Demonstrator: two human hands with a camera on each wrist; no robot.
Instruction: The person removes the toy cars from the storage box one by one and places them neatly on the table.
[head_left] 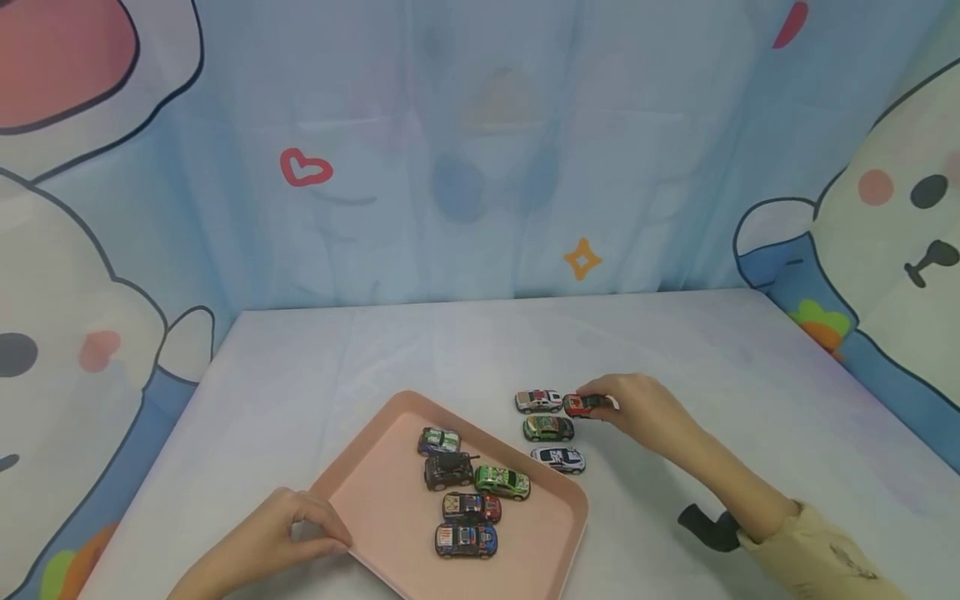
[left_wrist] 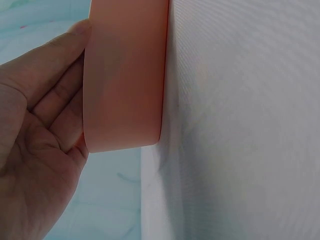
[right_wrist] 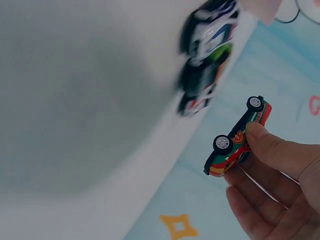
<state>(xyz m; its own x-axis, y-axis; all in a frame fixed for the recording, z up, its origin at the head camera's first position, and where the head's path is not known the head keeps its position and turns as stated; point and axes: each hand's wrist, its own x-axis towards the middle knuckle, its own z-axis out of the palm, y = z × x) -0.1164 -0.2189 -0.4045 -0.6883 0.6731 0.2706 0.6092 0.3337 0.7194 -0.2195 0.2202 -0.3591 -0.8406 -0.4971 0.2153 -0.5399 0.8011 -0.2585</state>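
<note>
My right hand [head_left: 637, 408] pinches a red-and-green toy car [right_wrist: 237, 140] between thumb and fingers; its wheels face the camera in the right wrist view. Beside it on the table are a white-and-red toy car [head_left: 538, 401], a green toy car [head_left: 548, 428] and a white-and-blue toy car [head_left: 559, 459], in a column along the tray's far right side. With my left hand [head_left: 288, 533] I grip the rim of a pink tray [head_left: 390, 433] at its left corner. Several toy cars sit in the tray, among them a black one [head_left: 448, 472] and a bright green one [head_left: 502, 482].
A white cloth covers the table [head_left: 337, 358]. Behind it hangs a light blue curtain [head_left: 480, 167] with cartoon prints, which also runs along both sides. A black strap [head_left: 708, 528] is on the right wrist at the sleeve [head_left: 817, 554].
</note>
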